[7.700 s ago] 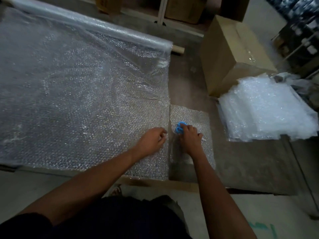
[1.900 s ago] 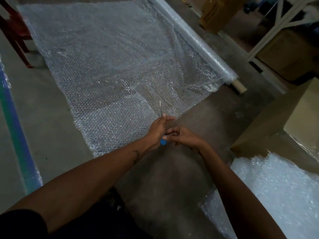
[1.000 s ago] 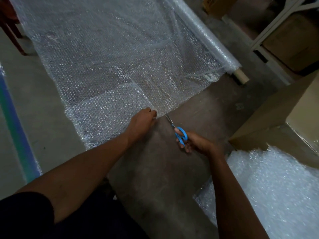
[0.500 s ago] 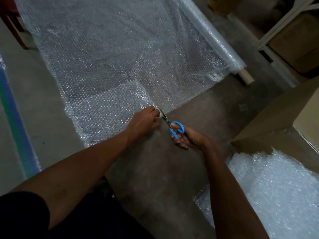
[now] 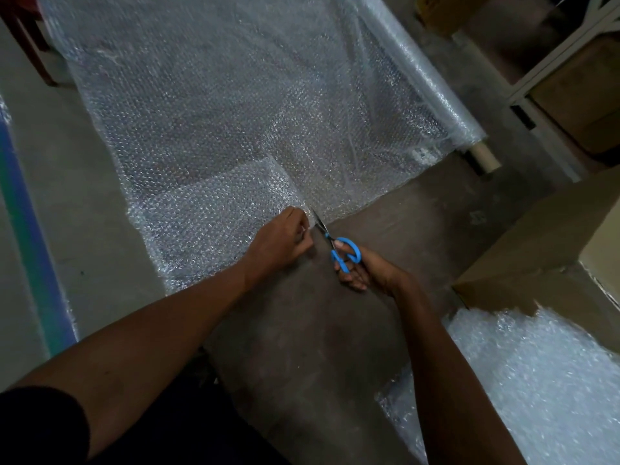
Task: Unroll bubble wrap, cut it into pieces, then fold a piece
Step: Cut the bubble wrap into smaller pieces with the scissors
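Note:
A wide sheet of bubble wrap (image 5: 235, 105) lies unrolled on the floor, running back to its roll (image 5: 426, 72) on a cardboard core at the upper right. A smaller, whiter piece (image 5: 214, 216) lies on the sheet's near corner. My left hand (image 5: 280, 241) pinches the wrap's near edge at that corner. My right hand (image 5: 365, 270) holds blue-handled scissors (image 5: 339, 245), and the blade tips meet the wrap's edge just right of my left fingers.
A large cardboard box (image 5: 550, 243) stands at the right, with a heap of cut bubble wrap (image 5: 536, 380) in front of it. A white shelf frame (image 5: 557, 45) with boxes is at the top right. A blue-green strip (image 5: 30, 250) runs along the floor on the left.
My right hand has taken the scissors from my left hand and brought the blades to the wrap's edge. My left hand has taken hold of the edge beside them.

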